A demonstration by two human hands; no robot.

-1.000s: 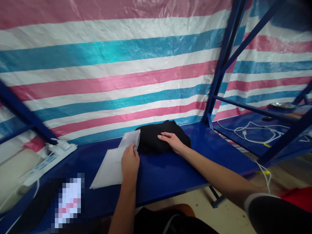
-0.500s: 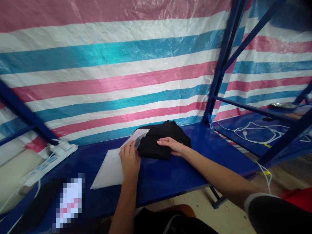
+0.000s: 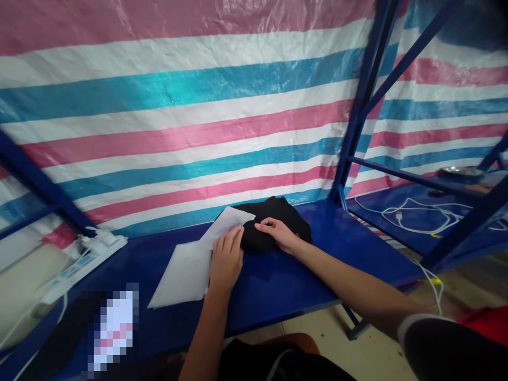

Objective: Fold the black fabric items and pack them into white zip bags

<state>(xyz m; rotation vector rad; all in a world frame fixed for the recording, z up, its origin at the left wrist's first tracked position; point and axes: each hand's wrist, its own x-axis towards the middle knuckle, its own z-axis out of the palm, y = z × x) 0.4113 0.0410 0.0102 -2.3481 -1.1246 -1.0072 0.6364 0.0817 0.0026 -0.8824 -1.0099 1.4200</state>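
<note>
A dark bundle of black cloth (image 3: 291, 214) lies at the back of the blue table, with a small orange-red mark near its right side. My right hand (image 3: 278, 234) pinches the black cloth between thumb and fingers. Just left of it, my left hand (image 3: 227, 257) has its fingers closed at the edge of a thin white sheet or bag (image 3: 228, 225), right against the cloth; its thumb is hidden. The lower part of the white material (image 3: 180, 275) spreads flat on the table beside my left wrist.
A white power strip (image 3: 85, 264) with plugs sits at the left. Near it lies a blurred-out pale object (image 3: 115, 333) by dark material. Blue metal posts (image 3: 359, 116) frame the table (image 3: 293, 280). A white cable (image 3: 420, 214) is coiled on the neighbouring table.
My left hand has moved right and slightly up, taking the upper part of the white material along towards the cloth. The flat black fold between my hands now looks rounder and bunched.
</note>
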